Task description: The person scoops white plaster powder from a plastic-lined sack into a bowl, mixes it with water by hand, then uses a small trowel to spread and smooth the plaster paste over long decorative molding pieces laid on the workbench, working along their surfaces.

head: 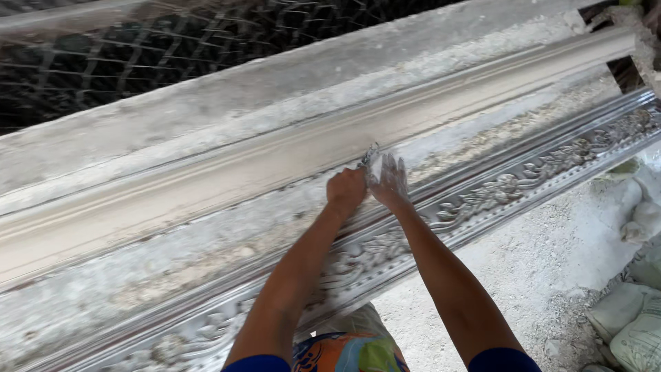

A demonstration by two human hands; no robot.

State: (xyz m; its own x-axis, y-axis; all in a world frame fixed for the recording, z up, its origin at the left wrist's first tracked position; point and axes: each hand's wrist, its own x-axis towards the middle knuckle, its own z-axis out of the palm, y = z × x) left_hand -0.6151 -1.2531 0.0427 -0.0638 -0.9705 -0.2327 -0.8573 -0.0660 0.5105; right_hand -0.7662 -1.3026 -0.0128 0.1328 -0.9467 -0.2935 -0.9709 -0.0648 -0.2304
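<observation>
Plaster-white dust coats nearly everything in the head view: a long moulding cast (310, 155) runs slantwise across the frame, and alongside its near edge lies an ornate mould (509, 186) with raised flower-and-leaf relief. Both hands meet at the near edge of the cast, about mid-length. The left hand (346, 191) is clenched into a fist, and the right hand (391, 182) sits just beside it with its fingers (394, 165) spread and caked white; between them a small ragged scrap of pale material (371, 154) sticks up, pinched by the left hand as far as I can judge, though whether the right hand also grips it cannot be told. Likely trouble starts with the crumbly edge under the hands: a hard tug or sideways scrape could chip the smooth profile, and loose crumbs could drop into the relief of the mould and lodge there. Wet, coated fingers may also slip off so small a scrap. Behind the cast hangs wire mesh (138, 55), and filled sacks (633, 324) lie on the gritty floor (523, 269) to the right.
</observation>
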